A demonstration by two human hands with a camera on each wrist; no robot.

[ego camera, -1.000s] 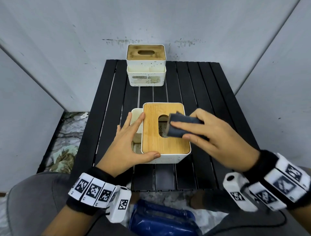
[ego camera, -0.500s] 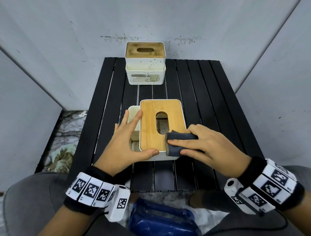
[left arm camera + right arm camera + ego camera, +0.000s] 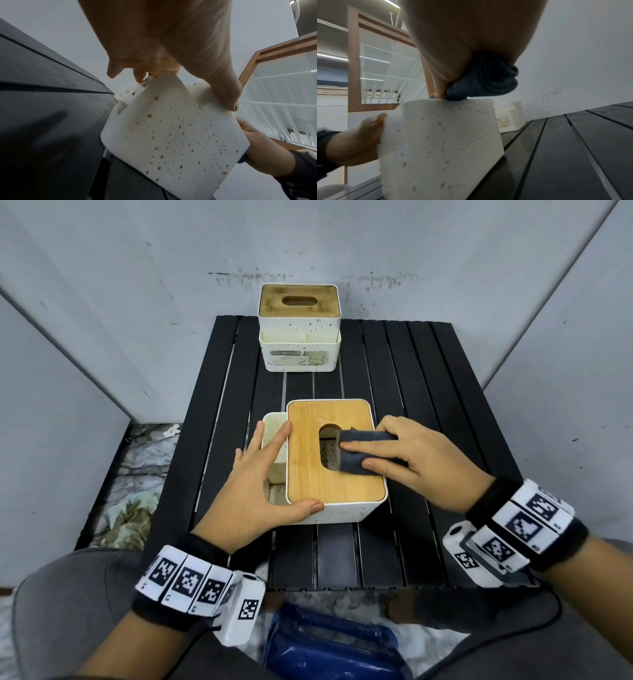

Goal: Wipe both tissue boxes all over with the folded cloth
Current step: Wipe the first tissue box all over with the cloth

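Right hand pinches folded cloth on near tissue box; left hand, fingers straight, steadies it.

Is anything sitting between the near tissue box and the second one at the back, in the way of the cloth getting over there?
Nothing visible does. Bare black table slats separate the near tissue box from the far tissue box. The right hand holds the cloth.

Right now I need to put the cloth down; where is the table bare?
Bare slats lie right of the near box, behind the right hand, and between it and the far box. The left hand crowds the near box's left side.
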